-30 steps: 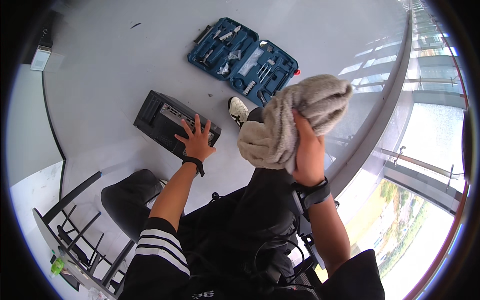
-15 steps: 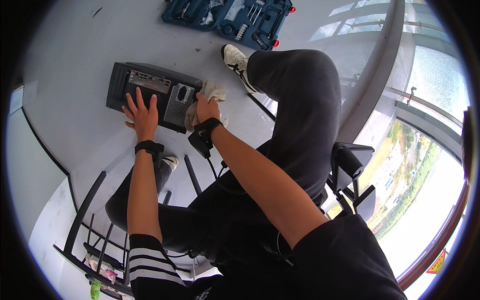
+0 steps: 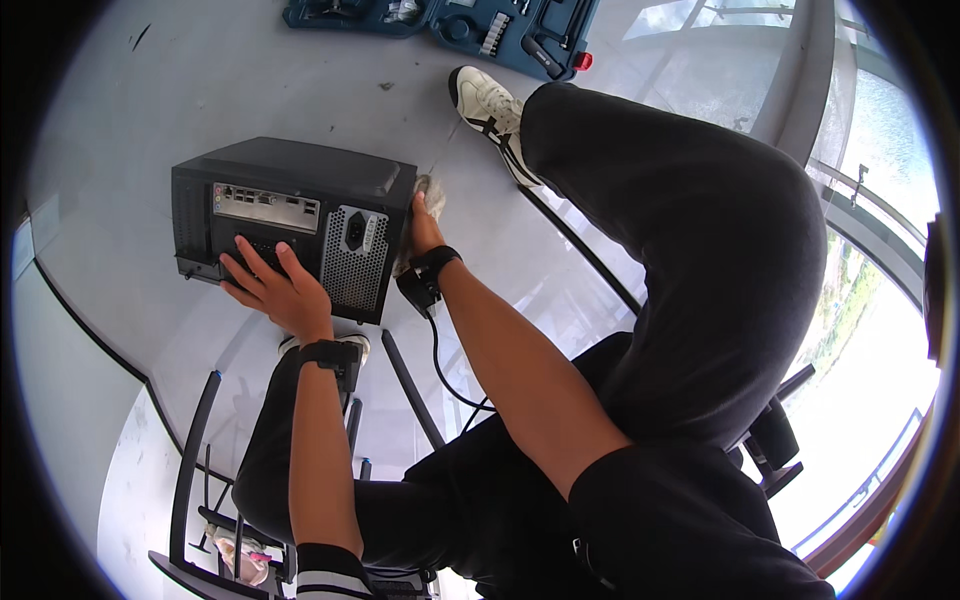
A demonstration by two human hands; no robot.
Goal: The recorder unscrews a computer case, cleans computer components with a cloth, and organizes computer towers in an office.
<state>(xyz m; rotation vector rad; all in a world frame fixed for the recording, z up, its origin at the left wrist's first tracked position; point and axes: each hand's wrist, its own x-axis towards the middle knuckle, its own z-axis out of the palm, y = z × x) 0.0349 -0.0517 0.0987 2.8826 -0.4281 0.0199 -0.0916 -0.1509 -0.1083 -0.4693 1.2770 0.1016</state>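
A black computer case (image 3: 287, 158) lies on the grey floor, its back panel with ports and a perforated power-supply section facing me. My left hand (image 3: 290, 293) rests on that panel, fingers outstretched. Against the case's right end, my right hand (image 3: 423, 228) grips a beige cloth (image 3: 432, 189), which is mostly hidden behind the hand and case. A dark wearable device with a cable is strapped at my right wrist.
An open blue tool case (image 3: 475, 28) lies beyond the computer. My shoed foot (image 3: 490, 115) and bent leg are to the right, beside a windowed wall (image 3: 875, 175). Black metal chair frames (image 3: 195, 450) stand at lower left, near a white panel.
The cloth, earlier raised at my right, is now down against the case's right end with my right hand. My left hand stays on the case, which now sits more upright toward me.
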